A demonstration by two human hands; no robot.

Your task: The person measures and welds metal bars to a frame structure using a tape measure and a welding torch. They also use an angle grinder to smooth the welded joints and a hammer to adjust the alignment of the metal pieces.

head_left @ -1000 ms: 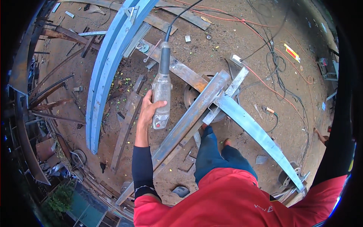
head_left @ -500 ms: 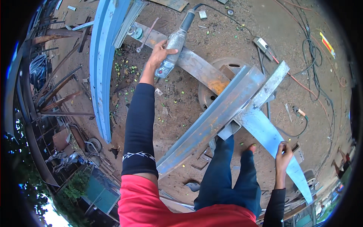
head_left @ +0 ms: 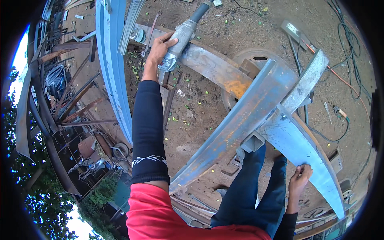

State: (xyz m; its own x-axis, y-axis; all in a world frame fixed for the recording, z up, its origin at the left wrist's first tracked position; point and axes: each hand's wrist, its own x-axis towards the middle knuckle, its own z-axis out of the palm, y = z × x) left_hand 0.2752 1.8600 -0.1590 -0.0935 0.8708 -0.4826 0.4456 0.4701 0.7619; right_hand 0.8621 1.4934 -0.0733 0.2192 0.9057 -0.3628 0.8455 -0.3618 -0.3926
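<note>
Left hand (head_left: pixel 158 50) is closed round the grey cylindrical angle grinder (head_left: pixel 181 40), held out over a rusty curved steel plate (head_left: pixel 216 70). Right hand (head_left: pixel 299 180) grips the edge of the pale curved steel beam (head_left: pixel 300 148). Step looks like positioning the tool; next move prob. needs a steady grip & firm footing. Grinder body is dusty, w/ black cable end.

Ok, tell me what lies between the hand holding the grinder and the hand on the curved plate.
In the head view, a long steel channel beam crosses diagonally between the left hand and the right hand.

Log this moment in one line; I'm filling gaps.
left hand: grips angle grinder | right hand: on curved steel beam edge | ground: dirt
</note>
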